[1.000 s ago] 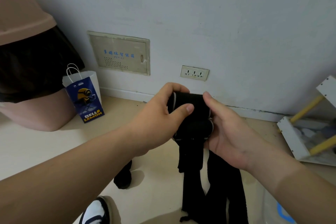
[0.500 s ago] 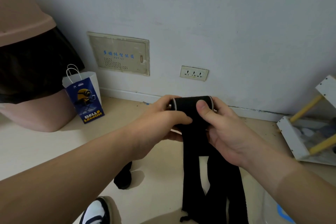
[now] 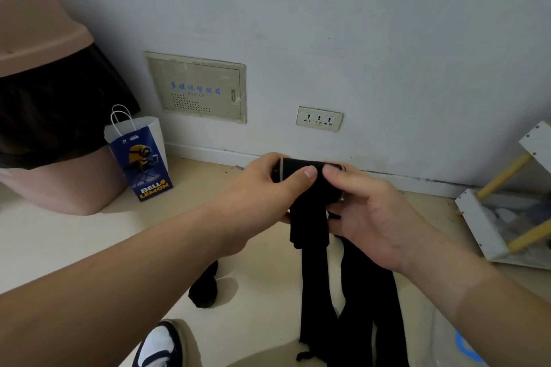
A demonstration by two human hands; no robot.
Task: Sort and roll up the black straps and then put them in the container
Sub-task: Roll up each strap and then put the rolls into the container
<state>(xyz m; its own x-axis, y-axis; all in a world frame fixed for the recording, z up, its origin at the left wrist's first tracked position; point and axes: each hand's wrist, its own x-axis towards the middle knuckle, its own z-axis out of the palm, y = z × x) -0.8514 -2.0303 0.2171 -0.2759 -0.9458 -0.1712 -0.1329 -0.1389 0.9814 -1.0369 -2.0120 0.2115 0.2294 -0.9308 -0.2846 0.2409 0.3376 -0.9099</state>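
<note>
Clamping left hand point(image 3: 259, 188) and right hand point(image 3: 375, 217) fingers on the black strap roll point(image 3: 299, 164), seemingly risking an unwinding coil from the drag of hanging tails point(image 3: 314, 292).

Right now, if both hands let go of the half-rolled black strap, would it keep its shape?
Probably not: the black strap hangs limp below the roll, so it looks floppy. The left hand and right hand both pinch the roll, suggesting it would loosen. It seems light; a pinch alone carries it.
</note>
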